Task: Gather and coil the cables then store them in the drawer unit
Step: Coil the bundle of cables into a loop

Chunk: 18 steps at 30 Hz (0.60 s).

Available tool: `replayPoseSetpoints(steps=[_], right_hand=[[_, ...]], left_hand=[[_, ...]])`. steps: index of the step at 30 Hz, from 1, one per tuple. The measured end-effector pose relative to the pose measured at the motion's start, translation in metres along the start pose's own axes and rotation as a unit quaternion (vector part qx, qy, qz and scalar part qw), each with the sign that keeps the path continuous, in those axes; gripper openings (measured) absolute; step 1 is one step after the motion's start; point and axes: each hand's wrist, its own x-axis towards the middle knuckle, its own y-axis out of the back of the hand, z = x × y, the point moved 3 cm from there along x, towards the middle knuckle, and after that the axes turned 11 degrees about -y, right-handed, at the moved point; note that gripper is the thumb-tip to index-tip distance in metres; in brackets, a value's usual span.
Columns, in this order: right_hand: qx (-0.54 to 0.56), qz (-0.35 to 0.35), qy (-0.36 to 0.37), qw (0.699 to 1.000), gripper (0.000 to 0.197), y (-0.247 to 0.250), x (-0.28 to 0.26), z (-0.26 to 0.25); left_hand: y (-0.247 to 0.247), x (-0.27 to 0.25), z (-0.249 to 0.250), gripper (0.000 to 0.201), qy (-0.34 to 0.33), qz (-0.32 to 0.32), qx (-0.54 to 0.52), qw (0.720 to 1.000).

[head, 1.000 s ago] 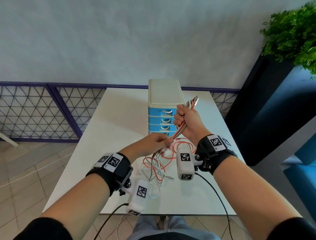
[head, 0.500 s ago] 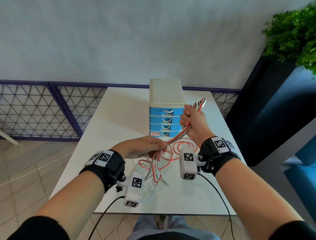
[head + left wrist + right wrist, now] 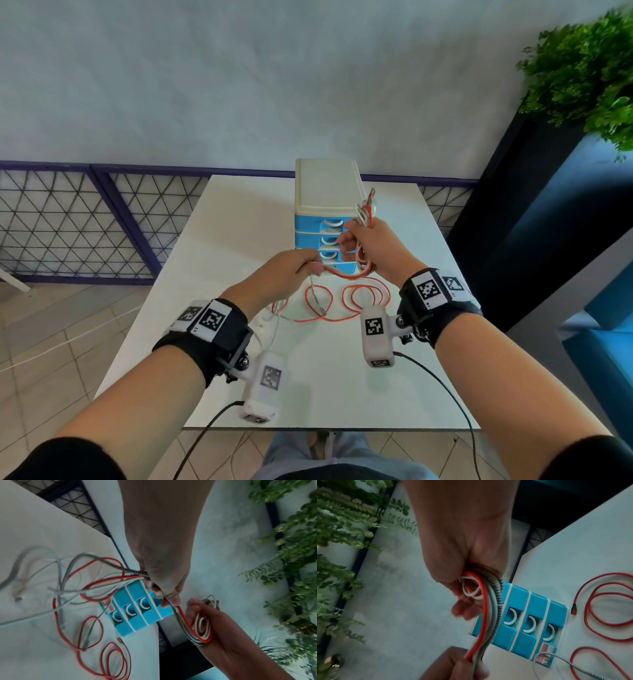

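My right hand (image 3: 368,245) (image 3: 465,582) grips a bundle of cables (image 3: 365,219) (image 3: 481,592), red, white, grey and braided, in front of the drawer unit (image 3: 325,192) (image 3: 530,622). Their plug ends stick up above the fist. My left hand (image 3: 296,270) (image 3: 163,585) pinches the same cables (image 3: 181,616) a short way below, just left of the right hand. The slack hangs from my left hand to the white table (image 3: 246,212), where red loops (image 3: 363,298) (image 3: 109,655) and pale cables (image 3: 58,574) lie tangled. The unit's blue drawers (image 3: 137,609) are all pushed in.
A black planter with green foliage (image 3: 582,78) stands right of the table. A purple-framed mesh railing (image 3: 85,219) runs behind and to the left. Wrist camera leads (image 3: 445,387) trail off the table's near edge.
My left hand has risen toward the right hand, folding the cable span into a loop against the right palm. The loose cables on the table have been drawn in and shifted.
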Motion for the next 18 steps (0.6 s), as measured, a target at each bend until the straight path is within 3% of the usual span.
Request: replayPoseSetpoints(steps=[4,7,12,18], right_hand=[[-0.059,-0.087,-0.04,0.994,0.028,-0.007,-0.004,0.005],[-0.056,-0.152,-0.063,0.985,0.029,-0.011,-0.012,0.007],[-0.025,-0.269,-0.106,0.957,0.039,-0.019,-0.019,0.015],[-0.026,-0.315,-0.115,0.942,0.028,-0.018,-0.025,0.021]], left_hand=[[0.015,0.009,0.004,0.012,-0.013,0.016,0.078,0.997],[0.023,0.011,0.015,0.006,-0.026,0.031,0.056,0.998],[0.031,0.01,0.026,0.034,-0.025,0.046,0.0,0.999],[0.037,0.013,0.031,0.045,-0.001,0.054,-0.026,0.998]])
